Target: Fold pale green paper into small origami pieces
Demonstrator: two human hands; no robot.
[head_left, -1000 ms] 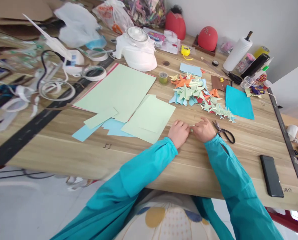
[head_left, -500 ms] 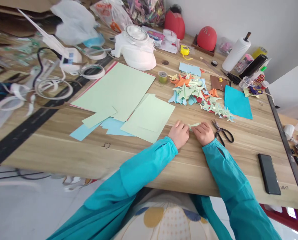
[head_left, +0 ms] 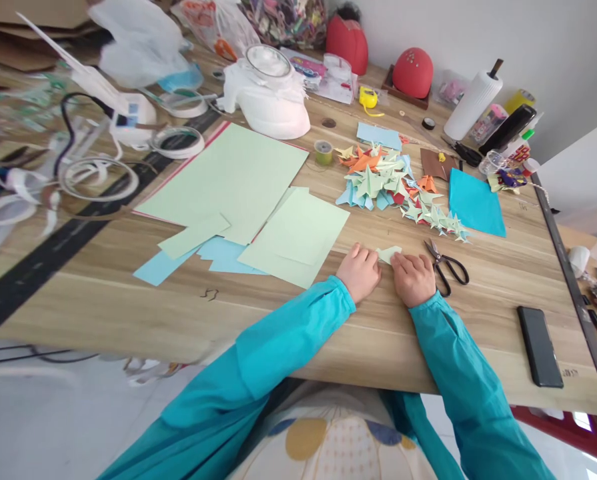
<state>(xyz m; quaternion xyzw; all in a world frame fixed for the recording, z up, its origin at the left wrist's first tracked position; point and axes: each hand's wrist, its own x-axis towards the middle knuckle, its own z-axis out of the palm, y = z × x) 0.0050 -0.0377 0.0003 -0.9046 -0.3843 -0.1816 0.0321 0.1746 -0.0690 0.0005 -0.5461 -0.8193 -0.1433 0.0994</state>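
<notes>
mid-fold | our left hand (head_left: 359, 270) + right hand (head_left: 412, 277), fingers curled, pinch the small pale-green folded paper piece (head_left: 389, 253) | next we'd reckon: straight, firm crease

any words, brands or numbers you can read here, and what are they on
No text here can be read.
Plastic bag: orange print, too blurred.
Flat packet: coloured print, too small.
Pen marks on the table beside the black phone: too small.
Scribble on the table: no legible word.
Pale green folded paper, touched by the left hand and right hand: blank.
</notes>
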